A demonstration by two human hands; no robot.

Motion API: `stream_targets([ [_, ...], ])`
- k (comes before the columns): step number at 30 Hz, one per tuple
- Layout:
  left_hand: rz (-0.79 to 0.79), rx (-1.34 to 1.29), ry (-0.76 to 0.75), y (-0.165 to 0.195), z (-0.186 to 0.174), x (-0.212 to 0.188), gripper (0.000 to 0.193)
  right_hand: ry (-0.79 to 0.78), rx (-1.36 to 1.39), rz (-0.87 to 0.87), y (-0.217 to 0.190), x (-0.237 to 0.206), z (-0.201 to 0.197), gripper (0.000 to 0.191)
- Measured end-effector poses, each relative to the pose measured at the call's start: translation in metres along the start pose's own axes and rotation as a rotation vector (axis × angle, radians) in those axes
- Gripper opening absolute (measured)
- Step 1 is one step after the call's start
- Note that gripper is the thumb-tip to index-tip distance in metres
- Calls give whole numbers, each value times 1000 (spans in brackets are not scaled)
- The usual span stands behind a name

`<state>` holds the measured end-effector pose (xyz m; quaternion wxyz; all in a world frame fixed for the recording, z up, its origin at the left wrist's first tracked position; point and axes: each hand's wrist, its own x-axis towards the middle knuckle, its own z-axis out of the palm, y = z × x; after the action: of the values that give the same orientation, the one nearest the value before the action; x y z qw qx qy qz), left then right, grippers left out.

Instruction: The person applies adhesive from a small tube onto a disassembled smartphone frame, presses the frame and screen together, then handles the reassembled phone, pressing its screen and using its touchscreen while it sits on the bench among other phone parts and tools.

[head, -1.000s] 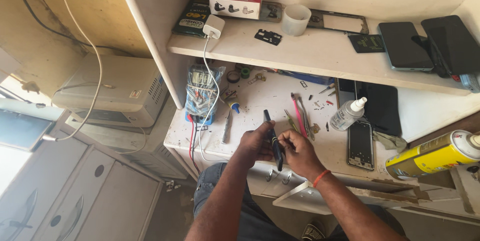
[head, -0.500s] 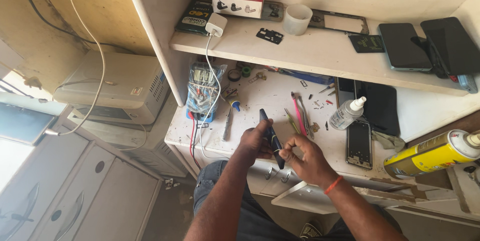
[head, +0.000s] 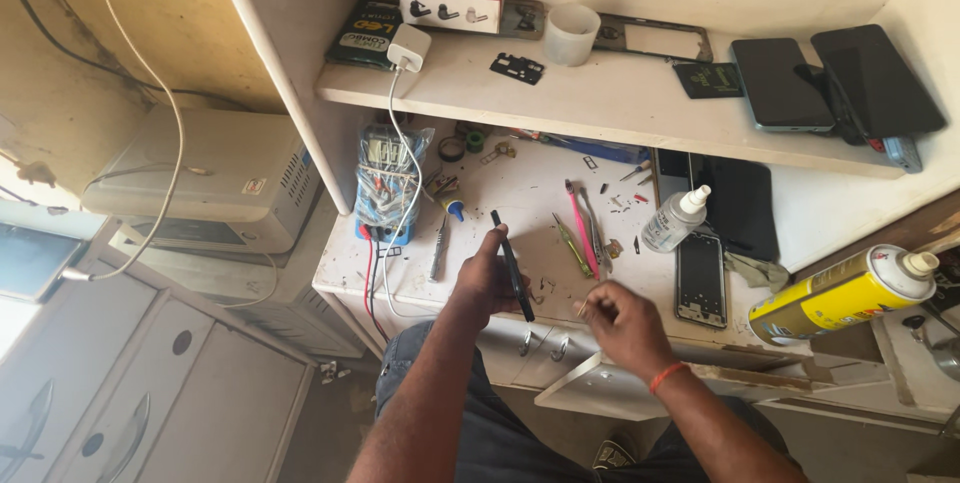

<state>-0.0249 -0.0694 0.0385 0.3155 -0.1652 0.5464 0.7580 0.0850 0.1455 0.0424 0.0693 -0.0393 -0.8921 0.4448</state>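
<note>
Dark phone held edge-on in left hand above white bench; right hand just beside it.

The phone (head: pixel 512 265), a thin dark slab seen almost from its edge, is gripped in the left hand (head: pixel 487 278), fingers closed round its lower half, top end tilted up and away. The right hand (head: pixel 618 328) is held just to the right of it, apart from it, fingers pinched narrow on something small and pale; what it is cannot be told. Beyond the right hand, a pink tool (head: pixel 578 228) and green tweezers (head: pixel 571 245) are laid on the bench (head: pixel 520 188), with a white dropper bottle (head: pixel 675 219) and an opened phone frame (head: pixel 701 278) further right. Left of the left hand, a screwdriver (head: pixel 439 248) and a blue multimeter (head: pixel 388 183) are seen. A yellow spray can (head: pixel 845 293) is lying well off to the right.
</note>
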Motion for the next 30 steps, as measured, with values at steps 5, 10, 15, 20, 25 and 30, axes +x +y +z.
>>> stream_targets([
  [5, 7, 13, -8, -1, -1, -1, 82, 206, -64, 156, 27, 33, -6, 21],
  [10, 23, 45, -48, -5, -4, 2, 90, 337, -161, 294, 47, 48, -31, 29],
  [15, 42, 49, -94, -8, -8, 5, 95, 356, -219, 321, 55, 43, -40, 39],
  [20, 57, 50, -90, -11, -9, 7, 99, 171, 126, -117, 31, 19, -11, 38],
  [25, 69, 49, -34, -11, -3, 5, 96, -228, 365, 148, -13, 0, 34, 54],
  [30, 63, 45, -4, -9, 0, 1, 92, -261, 754, 469, -30, 13, 33, 55],
])
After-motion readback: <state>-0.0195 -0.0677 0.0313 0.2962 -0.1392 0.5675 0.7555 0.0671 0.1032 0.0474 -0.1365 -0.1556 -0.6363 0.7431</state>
